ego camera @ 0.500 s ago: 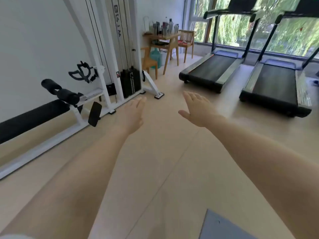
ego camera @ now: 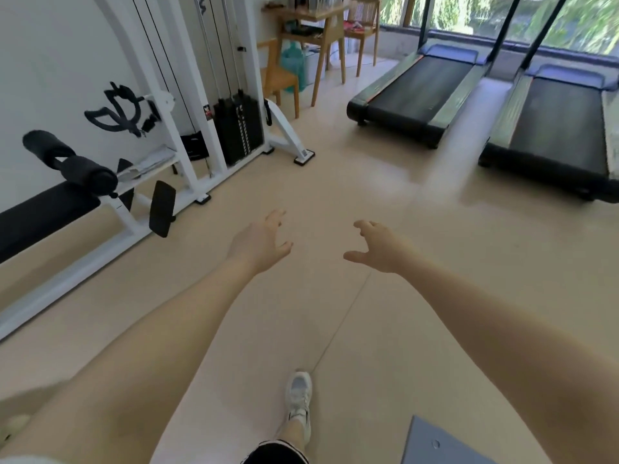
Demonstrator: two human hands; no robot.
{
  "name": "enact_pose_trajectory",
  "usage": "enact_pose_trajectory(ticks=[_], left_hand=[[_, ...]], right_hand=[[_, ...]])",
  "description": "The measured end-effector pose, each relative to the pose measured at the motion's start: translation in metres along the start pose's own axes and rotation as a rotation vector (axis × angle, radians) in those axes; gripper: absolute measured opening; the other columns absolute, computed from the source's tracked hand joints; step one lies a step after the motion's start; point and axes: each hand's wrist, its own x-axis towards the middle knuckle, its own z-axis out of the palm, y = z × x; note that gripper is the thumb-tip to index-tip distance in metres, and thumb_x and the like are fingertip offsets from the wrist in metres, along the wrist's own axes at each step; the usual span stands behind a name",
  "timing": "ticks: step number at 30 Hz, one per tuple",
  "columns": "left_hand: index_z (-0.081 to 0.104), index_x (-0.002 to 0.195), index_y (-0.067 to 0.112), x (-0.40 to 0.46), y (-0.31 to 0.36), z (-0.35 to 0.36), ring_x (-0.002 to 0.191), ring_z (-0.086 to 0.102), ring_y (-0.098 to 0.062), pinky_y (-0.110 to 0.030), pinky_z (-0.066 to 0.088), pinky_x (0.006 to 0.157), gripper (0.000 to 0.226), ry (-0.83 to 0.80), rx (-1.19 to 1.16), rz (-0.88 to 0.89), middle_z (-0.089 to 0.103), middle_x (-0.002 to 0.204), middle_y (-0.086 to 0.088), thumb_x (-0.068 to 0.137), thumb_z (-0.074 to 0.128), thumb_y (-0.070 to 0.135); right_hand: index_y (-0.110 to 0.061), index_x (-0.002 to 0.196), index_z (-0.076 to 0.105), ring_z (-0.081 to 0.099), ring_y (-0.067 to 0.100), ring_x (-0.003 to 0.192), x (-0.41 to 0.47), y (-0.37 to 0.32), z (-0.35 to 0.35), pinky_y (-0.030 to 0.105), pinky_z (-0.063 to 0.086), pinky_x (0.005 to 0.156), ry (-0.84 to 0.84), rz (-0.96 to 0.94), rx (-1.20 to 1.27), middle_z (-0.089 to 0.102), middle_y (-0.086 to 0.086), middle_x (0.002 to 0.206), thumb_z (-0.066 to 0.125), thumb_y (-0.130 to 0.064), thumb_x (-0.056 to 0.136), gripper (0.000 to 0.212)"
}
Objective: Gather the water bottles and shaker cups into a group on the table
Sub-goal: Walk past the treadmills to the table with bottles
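A wooden table (ego camera: 330,15) stands far ahead at the top of the view, near the window. Only the lower parts of the bottles and cups (ego camera: 316,1) on it show; the frame's top edge cuts them off. My left hand (ego camera: 259,242) and my right hand (ego camera: 376,247) are stretched out in front of me over the bare floor, both empty, with fingers spread and slightly curled. They are far from the table.
A white cable machine with a black weight stack (ego camera: 239,128) and a bench (ego camera: 43,212) line the left wall. Two treadmills (ego camera: 422,92) (ego camera: 556,128) lie at the right. A wooden chair (ego camera: 279,78) stands by the table. My white shoe (ego camera: 298,396) and a grey mat (ego camera: 442,445) are below.
The view has tilted down and the table has slid to the top edge. Both hands have dropped lower in the view, fingers now more curled. My foot has come into view.
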Motion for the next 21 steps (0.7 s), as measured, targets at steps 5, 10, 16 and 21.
enact_pose_trajectory(ticks=[5, 10, 16, 21], left_hand=[[0.027, 0.14, 0.018, 0.14, -0.002, -0.032, 0.118, 0.05, -0.027, -0.038, 0.045, 0.092, 0.063, 0.013, -0.086, 0.028, 0.049, 0.135, -0.004, 0.086, 0.058, 0.03], [0.035, 0.135, 0.017, 0.269, 0.006, -0.048, 0.111, 0.052, -0.026, -0.04, 0.046, 0.093, 0.058, 0.044, -0.12, 0.099, 0.053, 0.129, -0.005, 0.084, 0.059, 0.03], [0.036, 0.135, 0.015, 0.42, 0.02, -0.043, 0.11, 0.052, -0.02, -0.03, 0.042, 0.083, 0.059, 0.11, -0.196, 0.129, 0.054, 0.125, -0.004, 0.084, 0.061, 0.027], [0.036, 0.135, 0.015, 0.562, 0.035, -0.029, 0.113, 0.05, -0.02, -0.032, 0.042, 0.086, 0.058, 0.098, -0.205, 0.072, 0.053, 0.126, -0.004, 0.084, 0.061, 0.026]], right_hand=[[-0.01, 0.142, 0.027, 0.043, 0.031, 0.127, 0.111, 0.006, -0.061, 0.043, 0.04, 0.101, 0.048, 0.083, 0.079, 0.043, 0.013, 0.142, 0.057, -0.043, 0.088, 0.071], [-0.008, 0.139, 0.033, 0.045, 0.029, 0.124, 0.21, 0.027, -0.111, 0.036, 0.037, 0.099, 0.11, 0.131, 0.167, 0.047, 0.014, 0.137, 0.056, -0.039, 0.089, 0.063], [-0.01, 0.137, 0.036, 0.044, 0.027, 0.124, 0.344, 0.081, -0.153, 0.037, 0.036, 0.1, 0.116, 0.14, 0.201, 0.05, 0.011, 0.135, 0.057, -0.041, 0.088, 0.061], [-0.009, 0.138, 0.035, 0.048, 0.028, 0.122, 0.477, 0.131, -0.201, 0.035, 0.038, 0.097, 0.079, 0.094, 0.203, 0.048, 0.012, 0.137, 0.057, -0.04, 0.089, 0.062]])
